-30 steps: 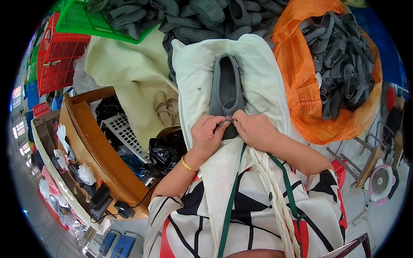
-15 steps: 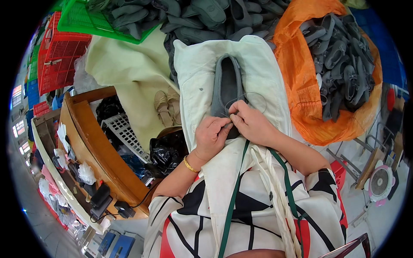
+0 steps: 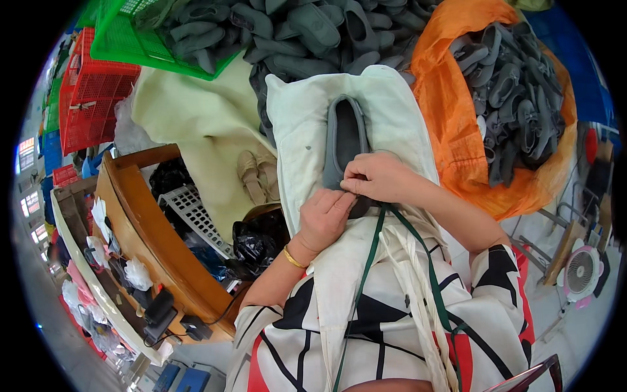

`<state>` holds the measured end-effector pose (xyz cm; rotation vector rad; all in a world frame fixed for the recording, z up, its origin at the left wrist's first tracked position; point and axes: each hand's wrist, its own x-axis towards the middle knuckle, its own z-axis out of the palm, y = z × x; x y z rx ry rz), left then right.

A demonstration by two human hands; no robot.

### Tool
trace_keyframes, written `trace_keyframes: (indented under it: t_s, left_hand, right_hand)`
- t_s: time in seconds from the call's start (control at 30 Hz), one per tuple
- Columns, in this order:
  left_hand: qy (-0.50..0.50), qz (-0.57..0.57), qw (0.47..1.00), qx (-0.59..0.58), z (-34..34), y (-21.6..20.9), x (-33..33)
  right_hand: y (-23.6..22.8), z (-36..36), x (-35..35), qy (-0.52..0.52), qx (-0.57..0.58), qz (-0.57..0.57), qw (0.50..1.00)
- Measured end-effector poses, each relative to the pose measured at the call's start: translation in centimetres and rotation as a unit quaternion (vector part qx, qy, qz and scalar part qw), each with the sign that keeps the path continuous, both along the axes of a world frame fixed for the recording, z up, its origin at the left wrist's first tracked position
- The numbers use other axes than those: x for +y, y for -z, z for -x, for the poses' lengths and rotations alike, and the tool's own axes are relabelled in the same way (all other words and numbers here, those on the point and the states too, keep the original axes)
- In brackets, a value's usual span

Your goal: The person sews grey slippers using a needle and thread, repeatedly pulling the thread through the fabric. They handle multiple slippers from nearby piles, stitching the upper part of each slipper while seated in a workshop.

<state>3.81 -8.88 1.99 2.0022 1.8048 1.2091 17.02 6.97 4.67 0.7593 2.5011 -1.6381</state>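
A dark grey slip-on shoe (image 3: 333, 157) lies sole-down on a white cloth-covered cushion (image 3: 297, 130) in front of me, its opening facing up. My left hand (image 3: 324, 219) is closed, thumb and fingertips pinching at the shoe's near end. Just above and right of it, my right hand (image 3: 382, 178) pinches at the same spot, knuckles bent and fingertips touching the left ones. A thin dark thread (image 3: 392, 155) shows faintly as an arc behind the right hand. The fingers cover the near end of the shoe, so any needle there is hidden.
Grey shoes (image 3: 313, 29) are heaped beyond the cushion, beside a green basket (image 3: 140, 49). An orange sack (image 3: 434, 104) of grey shoes stands at right. Left are a wooden drawer unit (image 3: 153, 242), beige shoes (image 3: 258, 176) and a black plastic bag (image 3: 255, 245). A fan (image 3: 581, 269) stands far right.
My right hand has turned palm-down and its fingers have closed in over the left fingertips. The loop of thread is less visible. The whole view has shifted slightly.
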Motion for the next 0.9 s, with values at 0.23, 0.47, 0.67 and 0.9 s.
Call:
trace_keyframes:
  t_s: [0.23, 0.47, 0.67, 0.9]
  left_hand:
    - [0.006, 0.004, 1.000, -0.016, 0.0, 0.3, 0.1]
    - [0.004, 0.061, 0.996, -0.064, -0.2, 0.5, -0.2]
    - [-0.016, 0.112, 0.989, -0.099, 0.4, -0.4, 0.2]
    - [0.016, 0.154, 0.977, -0.144, 1.3, -0.9, 0.4]
  right_hand:
    - [0.4, 0.3, -1.1, -0.050, 0.009, -0.129, 0.990]
    - [1.8, 3.5, 0.8, 0.200, 0.195, -0.076, 0.957]
    - [-1.8, 0.3, 2.2, 0.261, 0.094, 0.461, 0.843]
    - [-8.2, -4.1, 8.6, 0.391, 0.460, 0.397, 0.692]
